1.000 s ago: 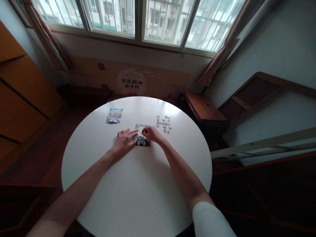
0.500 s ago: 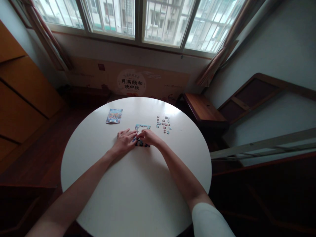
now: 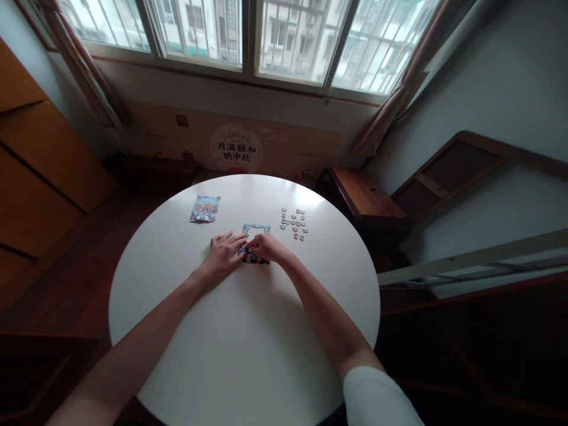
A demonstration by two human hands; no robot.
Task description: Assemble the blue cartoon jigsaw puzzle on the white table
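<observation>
A small, partly assembled jigsaw puzzle (image 3: 256,228) lies at the middle of a round white table (image 3: 239,331). My left hand (image 3: 224,251) rests flat on the table with fingers spread, its fingertips touching the puzzle's left edge. My right hand (image 3: 267,247) lies over the puzzle's lower half with fingers curled and pressed down on it; anything under the fingertips is hidden. Several loose puzzle pieces (image 3: 294,223) are scattered just to the right of the puzzle.
A colourful picture card (image 3: 205,208) lies at the table's far left. A wooden bench (image 3: 364,198) stands beyond the table on the right, a printed cardboard panel (image 3: 235,145) leans under the window, and an orange cabinet (image 3: 39,171) stands at the left.
My right hand came down from a raised pinch above the puzzle's open middle onto the puzzle's lower part. The left hand has stayed put.
</observation>
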